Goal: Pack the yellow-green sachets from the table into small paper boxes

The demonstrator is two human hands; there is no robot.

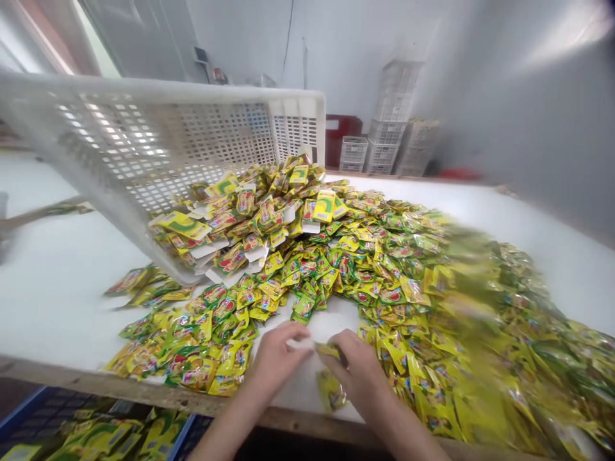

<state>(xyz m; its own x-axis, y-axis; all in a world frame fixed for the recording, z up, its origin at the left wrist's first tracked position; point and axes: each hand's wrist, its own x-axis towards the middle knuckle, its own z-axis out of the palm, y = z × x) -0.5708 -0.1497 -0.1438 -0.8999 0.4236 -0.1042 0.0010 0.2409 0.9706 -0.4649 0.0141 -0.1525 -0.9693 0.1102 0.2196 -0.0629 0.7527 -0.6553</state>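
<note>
At the lower left, packs are held in a blue crate point(29, 410), set below the wooden edge of the white desk point(446, 189). Just above that edge, the two hands are brought near each other. The grip of the left hand point(276, 358) is slightly parted, with a gap seen between thumb and forefinger and nothing seen in it. The grip of the right hand point(358, 365) is closed on a yellow-green packet point(328, 350), pinched between thumb and fingers; a second packet point(332, 390) is seen just below, blurred. The hands are flanked by loose packets point(403, 294), spread more thickly on the right, where part is smeared by blur. Beyond, a white basket point(298, 96) is tipped on its side, with white-flapped boxes point(185, 225) heaped in its mouth. Farther back, pale crates point(384, 150) are stacked before a grey wall point(346, 51).
</note>
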